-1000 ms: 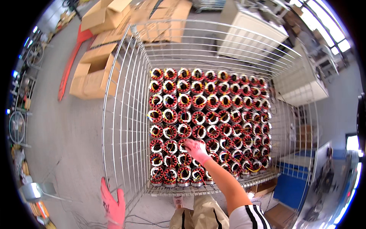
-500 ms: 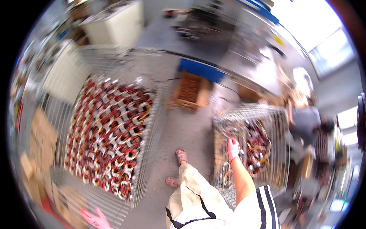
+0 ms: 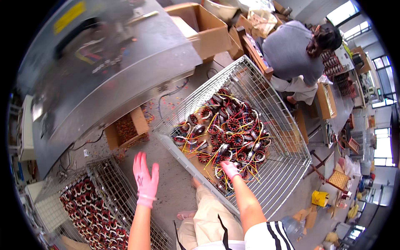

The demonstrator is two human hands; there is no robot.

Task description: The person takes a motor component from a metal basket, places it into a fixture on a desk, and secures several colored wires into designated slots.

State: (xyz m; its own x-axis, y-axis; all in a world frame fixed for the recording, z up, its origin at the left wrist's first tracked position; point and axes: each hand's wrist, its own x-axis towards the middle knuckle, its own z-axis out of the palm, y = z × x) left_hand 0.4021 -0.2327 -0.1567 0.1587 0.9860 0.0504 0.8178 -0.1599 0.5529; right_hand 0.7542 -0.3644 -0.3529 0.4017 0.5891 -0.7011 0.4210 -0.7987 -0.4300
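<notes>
My right hand [image 3: 230, 168], in a pink glove, reaches down into a wire basket [image 3: 287, 179] and touches the pile of wound motor stators [image 3: 235, 139] there. Its fingertips are lost among the parts, so I cannot tell if they grip one. Red windings, white sleeving and loose yellow, red and blue leads mark these jumbled stators. My left hand [image 3: 146, 177], also gloved in pink, hangs outside the basket on its left with fingers stretched and nothing in them. Lower left, a second wire basket [image 3: 106, 171] holds similar stators in neat rows.
A grey metal table [image 3: 137, 71] fills the upper left. On the floor below it sits a cardboard box [image 3: 139, 121] of small reddish pieces, with scraps scattered around. Beyond the basket a person in a grey shirt [image 3: 287, 50] bends beside another cardboard box [image 3: 327, 100].
My view has swung to the right, bringing the jumbled basket to the middle. My left hand has come up from the lower left edge, and my right hand is now at the stators.
</notes>
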